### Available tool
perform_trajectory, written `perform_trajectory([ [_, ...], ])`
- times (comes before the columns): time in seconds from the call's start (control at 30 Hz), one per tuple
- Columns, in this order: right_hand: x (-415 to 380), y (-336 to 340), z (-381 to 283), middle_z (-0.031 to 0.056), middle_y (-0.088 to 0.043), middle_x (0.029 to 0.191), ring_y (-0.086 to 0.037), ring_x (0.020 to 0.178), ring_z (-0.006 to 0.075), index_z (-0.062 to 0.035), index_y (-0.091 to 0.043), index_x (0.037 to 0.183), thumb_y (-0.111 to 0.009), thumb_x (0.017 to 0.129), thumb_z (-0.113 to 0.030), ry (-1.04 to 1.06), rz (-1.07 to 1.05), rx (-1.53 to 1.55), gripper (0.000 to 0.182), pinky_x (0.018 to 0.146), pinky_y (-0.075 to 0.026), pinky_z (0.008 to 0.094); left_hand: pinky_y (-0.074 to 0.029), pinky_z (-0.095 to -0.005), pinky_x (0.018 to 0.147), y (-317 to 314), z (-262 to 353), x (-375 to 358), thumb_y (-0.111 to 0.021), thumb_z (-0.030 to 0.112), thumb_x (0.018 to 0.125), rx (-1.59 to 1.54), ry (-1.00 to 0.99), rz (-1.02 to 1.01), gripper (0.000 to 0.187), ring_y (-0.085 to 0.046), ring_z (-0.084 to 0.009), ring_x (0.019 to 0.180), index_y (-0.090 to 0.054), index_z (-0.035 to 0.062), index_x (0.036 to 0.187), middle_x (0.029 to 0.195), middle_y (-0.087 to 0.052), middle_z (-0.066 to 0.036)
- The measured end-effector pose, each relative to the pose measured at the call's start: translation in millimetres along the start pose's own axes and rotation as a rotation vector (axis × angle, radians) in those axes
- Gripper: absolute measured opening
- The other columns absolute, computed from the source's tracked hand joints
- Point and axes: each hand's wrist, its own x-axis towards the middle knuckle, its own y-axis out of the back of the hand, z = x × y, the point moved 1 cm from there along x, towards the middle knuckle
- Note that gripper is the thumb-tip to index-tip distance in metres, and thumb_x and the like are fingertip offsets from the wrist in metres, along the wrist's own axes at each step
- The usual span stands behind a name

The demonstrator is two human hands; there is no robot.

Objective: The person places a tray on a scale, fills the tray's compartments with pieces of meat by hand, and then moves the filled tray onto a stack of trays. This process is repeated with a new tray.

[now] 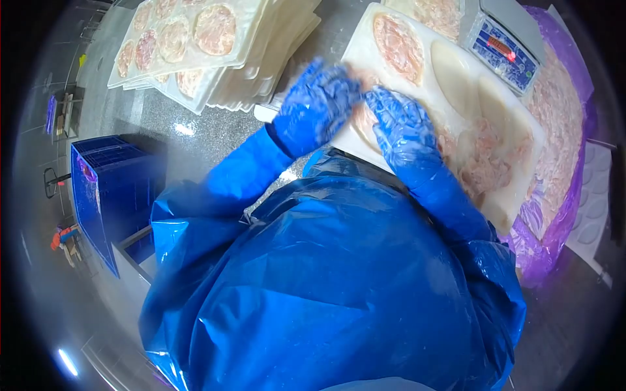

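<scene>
A white tray [450,88] with oval hollows lies in front of me, tilted across the view. Pale pink minced meat [399,47] fills its upper hollow, and a loose heap of meat [486,159] lies toward its right end. My right hand [403,124], in a wet blue glove, rests on the meat in the near left hollow, fingers close together. Beside it is my left hand [319,104], also blue-gloved and blurred by motion, at the tray's left edge. Meat shows between the two hands; whether either hand grips any is hidden.
Stacked white trays [248,72] with meat ovals stand at the upper left. A scale with a display [502,52] is at the upper right. Purple film [554,241] surrounds a large meat mass [557,124] on the right. A blue bin [117,189] stands at left.
</scene>
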Motion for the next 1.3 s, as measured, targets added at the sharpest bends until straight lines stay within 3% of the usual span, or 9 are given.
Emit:
perform_trajectory([
  [0.17,-29.4,16.4,-16.7,0.0073,-0.059,0.134,-0.049,0.127,0.0282,-0.0119,-0.064,0.128,-0.067,0.084,-0.025,-0.078,-0.104,-0.085,0.046,0.109,-0.033,0.0478,-0.001,-0.0501,0.123,13.0,24.9,-12.3,-0.044,0.044,0.101,-0.187,-0.021,-0.252,0.062,-0.014,-0.0291,0.152,-0.031,0.0175,0.156,0.163,-0.024,-0.008],
  [0.4,-44.0,42.8,-9.9,0.0071,-0.063,0.127,-0.053,0.123,0.0251,-0.0133,-0.065,0.126,-0.07,0.085,-0.024,0.028,-0.04,-0.094,0.043,0.11,-0.034,0.0479,-0.004,-0.0514,0.122,2.5,41.0,2.5,-0.045,0.048,0.099,-0.123,0.116,-0.17,0.069,-0.015,-0.0301,0.152,-0.027,0.0131,0.156,0.163,-0.022,-0.011],
  [0.53,-66.1,72.9,17.8,0.0096,-0.065,0.119,-0.059,0.109,0.0297,-0.0082,-0.065,0.12,-0.07,0.085,-0.015,-0.297,0.207,-0.104,0.036,0.096,-0.043,0.0437,-0.013,-0.0492,0.121,16.5,63.6,22.7,-0.051,0.044,0.096,-0.035,0.158,-0.051,0.07,-0.022,-0.0306,0.149,-0.031,0.0116,0.155,0.161,-0.026,-0.013],
  [0.6,-69.1,70.2,33.7,0.0117,-0.066,0.108,-0.06,0.104,0.031,-0.0068,-0.065,0.116,-0.071,0.082,-0.012,-0.274,0.132,-0.023,0.034,0.092,-0.046,0.0427,-0.038,-0.0483,0.105,9.2,89.8,42.2,-0.061,0.037,0.091,-0.232,0.05,0.036,0.061,-0.05,-0.0327,0.125,-0.047,0.0114,0.144,0.139,-0.051,-0.014],
  [0.7,-75.8,56.8,41.2,0.0141,-0.065,0.101,-0.062,0.096,0.0308,-0.0044,-0.064,0.113,-0.073,0.078,-0.01,-0.292,0.124,-0.028,0.036,0.085,-0.05,0.0392,-0.042,-0.0498,0.095,-1.6,105.0,74.8,-0.062,0.037,0.09,-0.249,0.135,-0.228,0.046,-0.055,-0.0321,0.114,-0.057,0.0106,0.128,0.122,-0.059,-0.012],
  [0.9,-74.8,76.1,52.8,0.0155,-0.069,0.1,-0.067,0.088,0.0271,-0.002,-0.065,0.114,-0.074,0.083,-0.011,-0.438,0.141,0.55,0.034,0.08,-0.053,0.0352,-0.051,-0.0403,0.076,-17.1,87.0,82.3,-0.071,0.014,0.085,-0.461,-0.003,0.06,0.024,-0.064,-0.0323,0.086,-0.063,0.0066,0.107,0.09,-0.065,-0.013],
  [1.07,-51.4,73.8,70.7,0.0167,-0.07,0.103,-0.068,0.091,0.0228,-0.0003,-0.065,0.116,-0.075,0.084,-0.012,-0.397,-0.077,0.475,0.035,0.08,-0.053,0.0332,-0.055,-0.034,0.078,8.3,82.3,115.5,-0.069,0.011,0.09,-0.649,0.05,0.086,0.021,-0.068,-0.0262,0.088,-0.064,0.0005,0.108,0.097,-0.068,-0.015],
  [1.13,-29.9,69.7,87.9,0.0154,-0.069,0.113,-0.068,0.099,0.0226,-0.0016,-0.062,0.122,-0.073,0.085,-0.013,-0.518,0.277,0.747,0.04,0.085,-0.053,0.0323,-0.056,-0.0318,0.078,13.5,78.2,130.0,-0.069,0.01,0.091,-0.591,0.103,0.296,0.019,-0.068,-0.0224,0.086,-0.064,-0.001,0.106,0.096,-0.068,-0.014],
  [1.3,-1.5,91.8,174.2,0.0142,-0.065,0.124,-0.059,0.12,0.0323,-0.0072,-0.061,0.128,-0.063,0.089,-0.011,-0.183,0.271,0.15,0.039,0.106,-0.044,0.0404,-0.041,-0.0359,0.11,21.0,107.7,122.0,-0.067,0.016,0.094,-0.793,0.07,-0.009,0.061,-0.048,-0.0278,0.135,-0.041,0.0,0.147,0.146,-0.049,-0.019],
])
